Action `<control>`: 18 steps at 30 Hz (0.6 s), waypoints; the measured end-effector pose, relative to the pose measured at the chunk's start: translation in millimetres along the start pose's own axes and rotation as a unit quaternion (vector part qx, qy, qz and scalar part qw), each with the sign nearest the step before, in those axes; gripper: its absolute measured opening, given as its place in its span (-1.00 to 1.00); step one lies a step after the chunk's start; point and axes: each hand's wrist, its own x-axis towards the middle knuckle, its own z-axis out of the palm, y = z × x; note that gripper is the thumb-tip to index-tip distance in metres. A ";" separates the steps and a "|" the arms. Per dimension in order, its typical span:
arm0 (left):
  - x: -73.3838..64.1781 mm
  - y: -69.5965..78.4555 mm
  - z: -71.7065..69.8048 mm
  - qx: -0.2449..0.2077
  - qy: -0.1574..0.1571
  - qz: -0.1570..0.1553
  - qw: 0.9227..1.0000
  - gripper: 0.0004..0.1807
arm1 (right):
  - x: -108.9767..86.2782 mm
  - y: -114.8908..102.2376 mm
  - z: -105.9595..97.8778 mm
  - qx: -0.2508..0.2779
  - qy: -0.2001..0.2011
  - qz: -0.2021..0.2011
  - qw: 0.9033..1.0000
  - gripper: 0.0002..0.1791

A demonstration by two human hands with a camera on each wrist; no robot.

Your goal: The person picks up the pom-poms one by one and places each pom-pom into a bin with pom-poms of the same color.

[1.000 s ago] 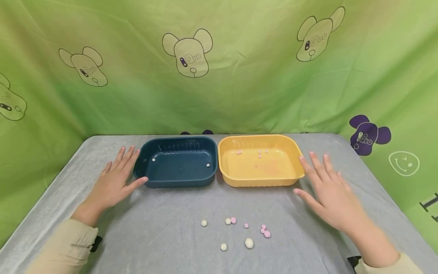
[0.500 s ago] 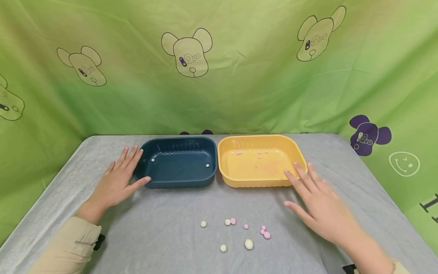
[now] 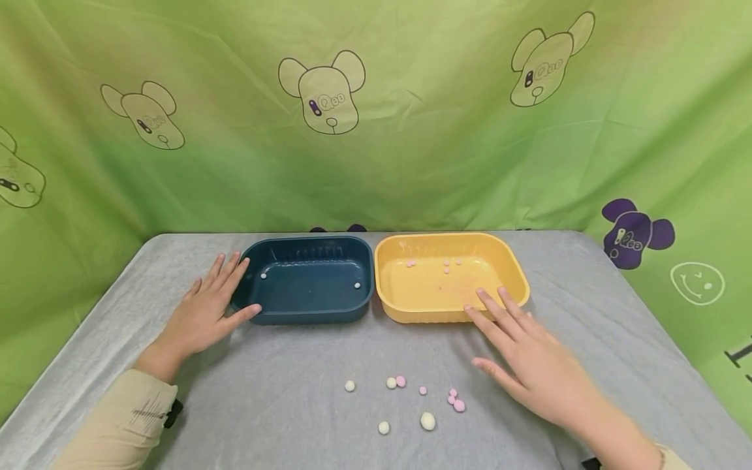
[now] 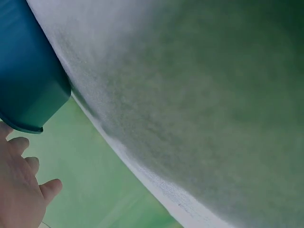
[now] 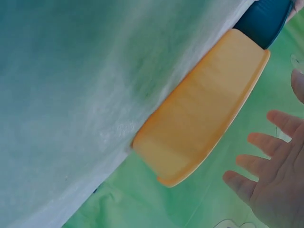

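Observation:
My left hand [image 3: 202,316] is spread with straight fingers at the left end of a dark blue plastic basin [image 3: 311,318]; in the left wrist view its fingertips lie close to the rim, and contact is unclear. Straight-fingered too, my right hand [image 3: 534,372] hovers in front of the yellow basin [image 3: 423,315], holding nothing. The right wrist view shows that palm [image 5: 280,190] apart from the yellow wall. On the cloth before the basins lie several small balls, white ones such as this big white ball [image 3: 427,421] and pink ones such as this pink ball [image 3: 459,406].
Both basins stand side by side on a grey cloth-covered table [image 3: 282,405]. Two tiny white balls [image 3: 357,285] lie in the blue basin, several tiny pink balls [image 3: 446,271] in the yellow one. A green printed curtain [image 3: 411,163] hangs behind and at the sides.
My right hand has moved left and toward the front, from the yellow basin's right end to before its front right part. My left hand has shifted slightly right. Balls and basins stay put.

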 end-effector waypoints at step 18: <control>0.9 0.9 2.0 -0.016 -0.032 -0.012 0.999 -0.01 | 3.5 -14.7 8.1 0.005 0.005 -0.098 0.995 -0.17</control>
